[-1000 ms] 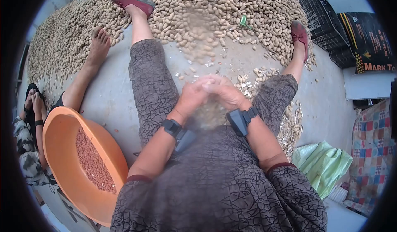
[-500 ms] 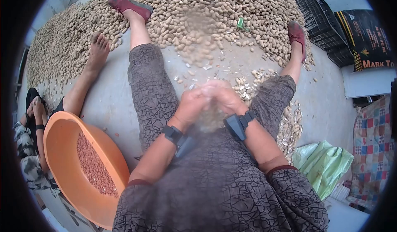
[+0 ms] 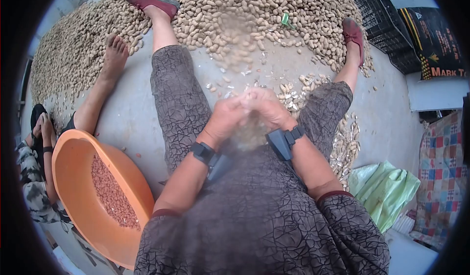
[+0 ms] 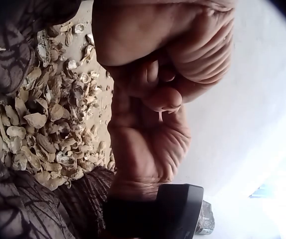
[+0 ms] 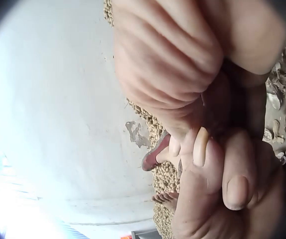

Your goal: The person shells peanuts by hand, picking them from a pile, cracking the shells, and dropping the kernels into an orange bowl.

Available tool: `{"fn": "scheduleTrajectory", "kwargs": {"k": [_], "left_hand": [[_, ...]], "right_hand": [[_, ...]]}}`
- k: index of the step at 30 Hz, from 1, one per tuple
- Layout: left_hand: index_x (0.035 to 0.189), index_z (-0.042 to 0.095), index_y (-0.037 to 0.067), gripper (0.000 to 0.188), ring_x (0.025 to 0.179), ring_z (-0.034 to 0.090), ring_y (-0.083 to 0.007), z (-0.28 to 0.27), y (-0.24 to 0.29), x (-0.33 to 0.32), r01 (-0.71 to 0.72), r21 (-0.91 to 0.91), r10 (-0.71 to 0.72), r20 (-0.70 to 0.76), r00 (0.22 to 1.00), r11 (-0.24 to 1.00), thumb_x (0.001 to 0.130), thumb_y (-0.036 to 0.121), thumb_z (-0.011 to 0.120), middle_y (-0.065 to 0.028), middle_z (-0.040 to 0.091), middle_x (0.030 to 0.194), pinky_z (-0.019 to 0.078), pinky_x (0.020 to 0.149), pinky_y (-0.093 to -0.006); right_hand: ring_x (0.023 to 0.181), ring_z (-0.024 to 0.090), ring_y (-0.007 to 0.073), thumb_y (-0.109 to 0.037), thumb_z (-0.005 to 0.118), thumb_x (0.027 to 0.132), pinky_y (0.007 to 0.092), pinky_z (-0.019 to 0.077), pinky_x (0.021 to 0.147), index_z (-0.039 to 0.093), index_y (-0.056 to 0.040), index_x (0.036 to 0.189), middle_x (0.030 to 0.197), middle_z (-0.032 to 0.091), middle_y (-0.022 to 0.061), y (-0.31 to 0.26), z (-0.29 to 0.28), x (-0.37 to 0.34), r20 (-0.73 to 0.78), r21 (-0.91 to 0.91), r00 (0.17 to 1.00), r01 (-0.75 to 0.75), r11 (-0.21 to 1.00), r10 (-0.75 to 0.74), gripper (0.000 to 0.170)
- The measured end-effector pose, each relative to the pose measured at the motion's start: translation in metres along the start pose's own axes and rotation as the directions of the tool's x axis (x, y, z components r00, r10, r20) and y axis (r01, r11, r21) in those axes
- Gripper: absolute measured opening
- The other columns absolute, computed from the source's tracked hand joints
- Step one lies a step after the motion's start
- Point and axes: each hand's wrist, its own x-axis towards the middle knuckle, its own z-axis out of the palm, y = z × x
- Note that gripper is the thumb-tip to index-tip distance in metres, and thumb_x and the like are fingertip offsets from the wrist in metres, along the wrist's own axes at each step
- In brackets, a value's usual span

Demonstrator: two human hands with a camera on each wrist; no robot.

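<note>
My left hand [image 3: 223, 120] and right hand [image 3: 269, 109] meet in front of my lap in the head view, blurred at the fingertips. In the left wrist view the bent fingers of the left hand [image 4: 153, 144] and the right hand [image 4: 168, 37] press together. The right wrist view has a thumb with a long nail [image 5: 201, 147] against the other fingers. Whatever lies between the fingers is hidden, and I cannot tell if they pinch something. A large heap of unshelled peanuts [image 3: 274, 10] spreads beyond the hands. Broken peanut shells [image 4: 46, 129] lie on the floor below.
An orange basin [image 3: 73, 177] with reddish shelled peanuts [image 3: 113, 196] stands at my left, by another person's bare foot [image 3: 115, 54]. To the right are a black crate [image 3: 379, 23], a printed black bag [image 3: 435, 45], a green sack [image 3: 384, 191] and a checked cloth [image 3: 438, 182].
Both hands stay together in front of the lap, with small movements at the blurred fingertips. The head view shifts slightly. Basin and heap stay as they were.
</note>
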Motion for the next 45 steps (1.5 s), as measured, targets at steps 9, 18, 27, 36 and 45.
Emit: {"fn": "scheduleTrajectory", "kwargs": {"k": [9,18,27,36,45], "left_hand": [[0.107,0.059,-0.003,0.021,0.058,0.044,-0.0038,-0.004,0.002,0.001,0.027,-0.18,0.002,0.156,0.988,0.983,0.089,0.007,0.054,-0.0041,0.062,0.086,0.0378,0.056,-0.0163],[0.107,0.058,-0.004,0.021,0.056,0.046,-0.0046,-0.002,-0.007,0.005,0.001,-0.32,-0.043,-0.124,0.991,0.947,0.091,0.009,0.052,-0.0059,0.062,0.084,0.0362,0.048,-0.016],[0.096,0.061,0.0,0.016,0.051,0.044,-0.0043,-0.003,-0.016,0.01,0.002,-0.06,-0.012,-0.171,0.985,0.998,0.09,0.012,0.053,-0.0013,0.058,0.073,0.0326,0.045,-0.0166],[0.094,0.062,0.003,0.018,0.054,0.045,-0.0028,0.001,-0.016,0.014,-0.021,-0.052,0.004,-0.311,0.95,0.998,0.093,0.019,0.055,0.0014,0.058,0.072,0.0342,0.047,-0.0159],[0.121,0.056,0.001,0.031,0.057,0.045,-0.0007,0.008,-0.005,0.01,-0.033,-0.044,0.022,-0.226,0.974,0.999,0.092,0.014,0.054,0.0022,0.06,0.078,0.0374,0.051,-0.0136]], "right_hand": [[0.066,0.06,0.0135,-0.022,0.056,0.091,0.026,0.0534,0.063,0.057,0.0003,0.087,0.067,0.053,0.0005,0.017,-0.02,0.007,-0.029,0.063,0.994,-0.1,0.993,0.102,0.022],[0.071,0.058,0.0083,-0.029,0.059,0.089,0.0197,0.0464,0.066,0.061,-0.0015,0.097,0.077,0.059,-0.0004,0.011,-0.011,0.002,-0.191,-0.044,0.981,-0.031,0.999,0.023,0.028],[0.07,0.056,0.0049,-0.02,0.061,0.087,0.0181,0.0449,0.06,0.063,-0.0013,0.101,0.084,0.064,0.0017,0.015,-0.015,0.003,-0.227,-0.096,0.973,-0.059,0.994,0.036,0.023],[0.079,0.062,0.0118,-0.012,0.058,0.088,0.0213,0.0507,0.065,0.06,0.0008,0.099,0.089,0.063,0.0054,0.023,-0.018,0.007,-0.25,0.041,0.968,-0.014,0.999,0.024,0.018],[0.075,0.061,0.0127,-0.015,0.056,0.091,0.024,0.0521,0.064,0.059,-0.0003,0.096,0.087,0.062,0.0064,0.023,-0.016,0.008,-0.119,0.278,0.992,-0.006,0.961,0.041,0.016]]}}
